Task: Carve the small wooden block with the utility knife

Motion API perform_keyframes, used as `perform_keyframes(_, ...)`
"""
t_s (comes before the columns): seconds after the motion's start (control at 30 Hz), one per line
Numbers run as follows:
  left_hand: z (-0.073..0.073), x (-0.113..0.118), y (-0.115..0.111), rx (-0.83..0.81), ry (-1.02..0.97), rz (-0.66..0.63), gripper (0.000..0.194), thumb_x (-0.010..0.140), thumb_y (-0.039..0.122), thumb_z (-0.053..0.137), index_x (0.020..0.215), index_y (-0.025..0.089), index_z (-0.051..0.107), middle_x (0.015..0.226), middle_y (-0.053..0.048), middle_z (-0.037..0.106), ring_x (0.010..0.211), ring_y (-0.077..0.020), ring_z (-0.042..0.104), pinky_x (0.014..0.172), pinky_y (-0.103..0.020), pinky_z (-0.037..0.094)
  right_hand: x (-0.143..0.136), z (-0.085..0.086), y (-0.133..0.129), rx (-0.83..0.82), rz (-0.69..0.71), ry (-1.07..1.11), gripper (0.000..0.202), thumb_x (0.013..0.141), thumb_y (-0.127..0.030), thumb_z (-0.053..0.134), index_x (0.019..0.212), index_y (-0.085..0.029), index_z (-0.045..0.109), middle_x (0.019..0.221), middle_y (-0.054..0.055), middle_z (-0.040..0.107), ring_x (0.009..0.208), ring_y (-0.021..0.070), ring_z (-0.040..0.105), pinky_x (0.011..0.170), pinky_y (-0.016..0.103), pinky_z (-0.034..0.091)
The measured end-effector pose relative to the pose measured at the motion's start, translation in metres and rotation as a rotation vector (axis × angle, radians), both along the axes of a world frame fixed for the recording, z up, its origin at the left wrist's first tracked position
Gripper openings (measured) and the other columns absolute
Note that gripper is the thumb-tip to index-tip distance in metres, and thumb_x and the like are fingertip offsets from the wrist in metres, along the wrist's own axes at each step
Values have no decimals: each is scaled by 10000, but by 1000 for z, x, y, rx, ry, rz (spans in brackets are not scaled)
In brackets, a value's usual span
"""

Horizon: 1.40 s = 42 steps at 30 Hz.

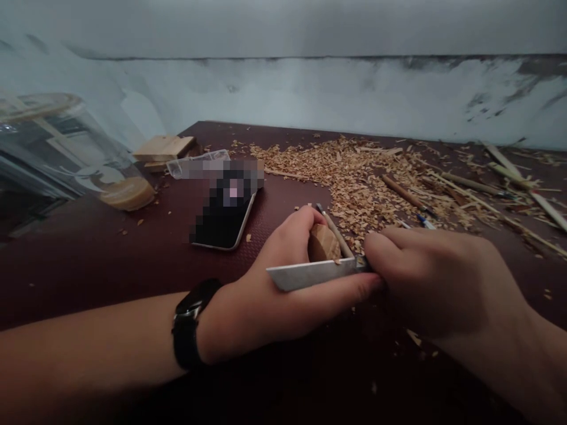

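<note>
My left hand (270,289), with a black watch (192,324) on its wrist, is closed around a small rounded piece of wood (323,243) with carved facets. Its thumb reaches right, close to my other hand. My right hand (434,283) grips a knife (312,274) by its mostly hidden handle. The flat, angled blade points left and lies across the near side of the wood, above my left thumb. A thin stick-like piece (339,234) shows just behind the wood; whether it is held I cannot tell.
Wood shavings (354,177) cover the table (283,203) beyond my hands. A brown-handled tool (405,193) and sticks lie to the right. On the left are a phone (219,227), a clear plastic box (199,164), a wood block (163,147) and a tilted-looking drink cup (88,153).
</note>
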State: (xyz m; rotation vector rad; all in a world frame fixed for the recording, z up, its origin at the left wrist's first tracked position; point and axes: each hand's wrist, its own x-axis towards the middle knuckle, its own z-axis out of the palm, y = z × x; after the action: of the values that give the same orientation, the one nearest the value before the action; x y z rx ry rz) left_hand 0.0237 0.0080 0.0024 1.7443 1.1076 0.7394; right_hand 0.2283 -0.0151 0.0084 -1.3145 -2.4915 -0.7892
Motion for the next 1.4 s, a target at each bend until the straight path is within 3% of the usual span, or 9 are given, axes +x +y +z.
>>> perform_keyframes(0.2, -11, 1, -3, -164, -172, 14, 451, 718, 323, 931, 944, 239, 550, 743, 95, 563, 641, -73, 485, 515, -174, 397, -5, -3, -10, -16, -123, 29, 226, 701, -71, 503, 577, -241, 420, 481, -6, 473, 372, 169, 447, 468, 266, 152)
perform_keyframes(0.4, -4, 2, -1, -247, -246, 38, 492, 664, 267, 960, 900, 225, 529, 710, 99, 530, 630, -64, 466, 506, -157, 372, -7, -8, -17, -3, -267, 9, 256, 715, -42, 490, 580, -244, 408, 460, 9, 501, 367, 169, 455, 489, 277, 128)
perform_keyframes(0.63, 14, 0, 1, -160, -60, -97, 534, 610, 211, 954, 889, 205, 499, 748, 83, 556, 666, -83, 471, 539, -195, 396, -3, 6, -2, -139, 69, 41, 212, 698, -60, 454, 583, -238, 471, 498, 4, 528, 392, 183, 499, 462, 290, 223)
perform_keyframes(0.73, 13, 0, -1, -155, -60, -92, 522, 645, 234, 936, 908, 218, 485, 744, 82, 569, 651, -91, 485, 531, -208, 400, 0, 9, 2, -114, 94, 23, 222, 705, -51, 447, 585, -233, 487, 498, 1, 510, 385, 182, 480, 454, 291, 208)
perform_keyframes(0.97, -6, 1, -3, -101, -177, 66, 502, 667, 275, 955, 888, 230, 507, 714, 97, 534, 620, -70, 470, 506, -177, 347, -6, 7, -6, -139, -135, 47, 225, 659, -31, 522, 565, -228, 465, 471, 12, 520, 357, 189, 488, 451, 263, 166)
perform_keyframes(1.1, -11, 5, -3, -111, -210, 107, 562, 604, 264, 994, 878, 222, 505, 670, 115, 505, 597, -54, 440, 504, -159, 322, -19, 12, -15, -332, -421, 10, 233, 661, -27, 582, 567, -229, 513, 470, 32, 587, 363, 197, 496, 437, 261, 131)
perform_keyframes(1.17, -11, 6, -2, -123, -220, 115, 582, 589, 265, 1001, 868, 216, 492, 669, 117, 512, 599, -53, 435, 515, -159, 332, -22, 13, -18, -403, -494, 5, 227, 668, -32, 593, 574, -231, 539, 490, 40, 618, 372, 198, 505, 433, 267, 128)
perform_keyframes(1.27, -7, 5, 1, -100, -200, 67, 576, 608, 275, 988, 864, 216, 476, 692, 108, 515, 617, -64, 426, 524, -177, 343, -18, 11, -18, -384, -421, 47, 201, 676, -59, 595, 582, -227, 540, 514, 36, 626, 404, 203, 546, 458, 273, 172)
perform_keyframes(1.4, 4, -1, 5, -5, -34, -135, 538, 613, 286, 967, 893, 207, 514, 789, 62, 565, 691, -102, 476, 575, -230, 389, -9, 12, -10, -359, -131, 71, 148, 677, -179, 631, 590, -230, 523, 537, 21, 622, 429, 194, 547, 487, 285, 210)
